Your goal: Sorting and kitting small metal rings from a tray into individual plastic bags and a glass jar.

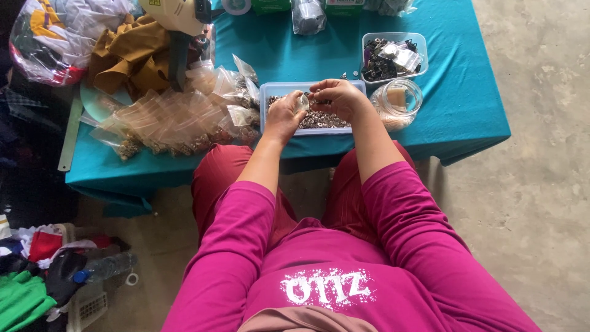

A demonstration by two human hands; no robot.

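Over the blue plastic tray (265, 98) of small metal rings, both hands meet so spilled pieces drop back in: the left hand (283, 115) pinches a small clear plastic bag (302, 101) — mouth up, it seems — while the right hand (337, 98) curls closed at its opening. Filled bags (175, 123) pile up leftward on the teal surface (467, 117).

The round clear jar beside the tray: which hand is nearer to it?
Right. The right hand is over the tray, next to the jar. The left hand is farther off, at the tray's left half.
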